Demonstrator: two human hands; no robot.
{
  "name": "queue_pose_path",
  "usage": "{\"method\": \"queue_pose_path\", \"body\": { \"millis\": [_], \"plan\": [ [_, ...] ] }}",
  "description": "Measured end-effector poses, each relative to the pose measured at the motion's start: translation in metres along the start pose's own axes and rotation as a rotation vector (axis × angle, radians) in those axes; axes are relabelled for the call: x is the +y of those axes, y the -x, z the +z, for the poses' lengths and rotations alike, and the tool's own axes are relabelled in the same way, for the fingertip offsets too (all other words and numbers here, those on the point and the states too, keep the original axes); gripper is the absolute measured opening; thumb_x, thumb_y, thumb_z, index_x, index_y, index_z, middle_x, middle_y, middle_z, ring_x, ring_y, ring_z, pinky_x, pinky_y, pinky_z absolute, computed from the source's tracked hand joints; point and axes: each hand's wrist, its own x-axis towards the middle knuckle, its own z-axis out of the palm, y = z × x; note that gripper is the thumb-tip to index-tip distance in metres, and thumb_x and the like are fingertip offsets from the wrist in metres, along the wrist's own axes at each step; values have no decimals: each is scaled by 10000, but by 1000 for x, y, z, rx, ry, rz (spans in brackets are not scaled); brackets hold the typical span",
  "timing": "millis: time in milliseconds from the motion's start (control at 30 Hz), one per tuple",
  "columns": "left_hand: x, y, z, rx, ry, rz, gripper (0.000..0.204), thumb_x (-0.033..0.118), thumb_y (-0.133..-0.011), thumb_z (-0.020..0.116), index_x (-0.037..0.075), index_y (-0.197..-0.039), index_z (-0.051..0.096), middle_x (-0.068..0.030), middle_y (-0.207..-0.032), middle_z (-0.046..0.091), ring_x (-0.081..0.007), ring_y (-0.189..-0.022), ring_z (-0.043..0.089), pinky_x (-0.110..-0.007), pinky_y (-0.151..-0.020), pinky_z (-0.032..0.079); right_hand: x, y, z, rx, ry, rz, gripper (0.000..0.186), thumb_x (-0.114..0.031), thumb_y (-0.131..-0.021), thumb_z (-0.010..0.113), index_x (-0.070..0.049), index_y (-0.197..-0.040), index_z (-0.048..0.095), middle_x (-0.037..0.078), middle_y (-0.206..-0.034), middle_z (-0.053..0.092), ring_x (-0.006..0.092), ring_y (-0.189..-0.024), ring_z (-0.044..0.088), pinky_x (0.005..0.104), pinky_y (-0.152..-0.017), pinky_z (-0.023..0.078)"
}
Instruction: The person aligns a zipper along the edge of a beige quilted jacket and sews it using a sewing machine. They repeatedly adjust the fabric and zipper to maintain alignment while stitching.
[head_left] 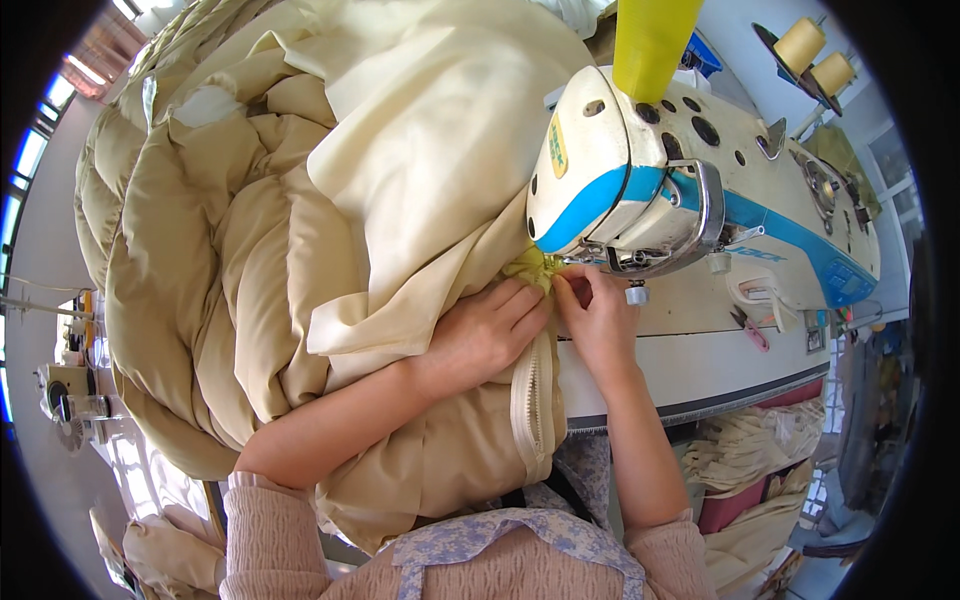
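Note:
A beige quilted garment (pixel 210 290) with a cream lining (pixel 420 160) covers the left and middle of the sewing table. Its zipper (pixel 530 400) runs down toward me. My left hand (pixel 490 330) lies over the fabric just left of the needle area, fingers curled onto it. My right hand (pixel 590 310) pinches at the fabric edge beside the presser foot, under the head of the white and blue sewing machine (pixel 640 160). A small yellow-green piece (pixel 525 262) shows between my fingertips and the machine; what it is, I cannot make out. The needle is hidden.
Pink-handled snips (pixel 752 335) lie at the table's right. Above the machine is a yellow object (pixel 650 35), with two thread cones (pixel 800 45) behind. Piled cream fabric (pixel 750 450) sits below the table edge at right. Another machine (pixel 62 390) stands at far left.

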Motion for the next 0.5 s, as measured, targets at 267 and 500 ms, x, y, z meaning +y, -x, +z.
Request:
{"method": "queue_pose_path", "body": {
  "millis": [267, 500],
  "plan": [
    [-3, -5, 6, 29, 68, -24, 460, 64, -772, 687, -58, -1213, 641, -179, -1270, 599, -345, -1136, 587, -415, -982, 518, 3, -1, 1, 26, -52, -32, 155, -124, -836, 799, -48, -921, 693, 121, -840, 719, 360, -780, 655, 479, -715, 530],
    [-1, -6, 5, 31, 97, -43, 454, 123, -789, 742, -62, -1194, 651, -177, -1256, 611, -340, -1119, 579, -418, -982, 512, 4, -2, 0, 31, -67, -73, 191, -102, -833, 795, -43, -971, 676, 142, -843, 709, 382, -783, 660, 479, -695, 529]
  ]
}}
